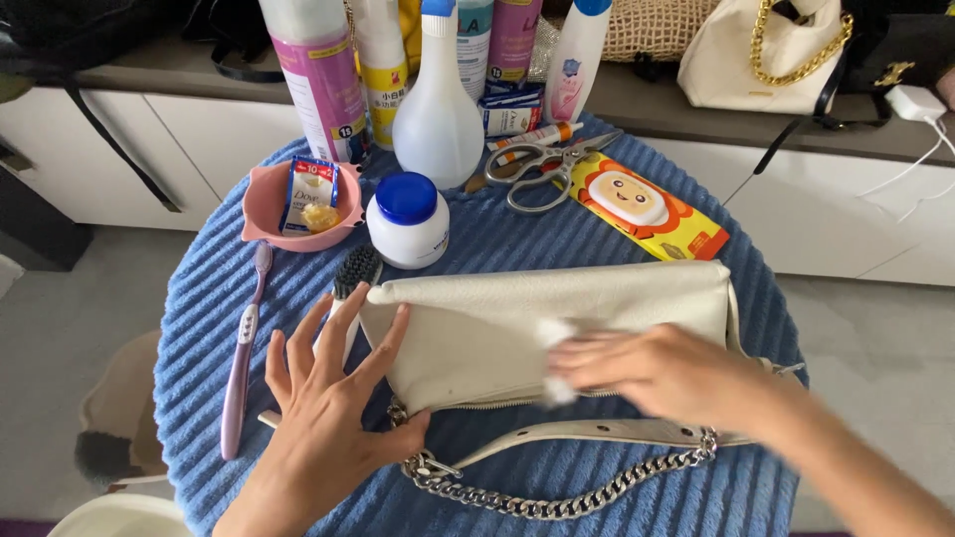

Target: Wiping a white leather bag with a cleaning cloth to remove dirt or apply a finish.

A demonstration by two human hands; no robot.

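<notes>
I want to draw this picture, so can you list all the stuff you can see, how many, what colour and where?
handbag: 1, cream, table middle, with a silver chain in front
white pad: 1, under the right hand's fingers, on the handbag
jar: 1, white with blue lid, behind the handbag
pink bowl: 1, back left, holding a small packet
toothbrush: 1, purple, left side
brush: 1, dark bristles, by the handbag's left corner
spray bottle: 1, white, at the back
scissors: 1, silver, back middle
cartoon packet: 1, orange-yellow, back right
tablecloth: 1, blue, ribbed
left hand: 1, pressing on the handbag's left end
right hand: 1, blurred, on the handbag
</notes>
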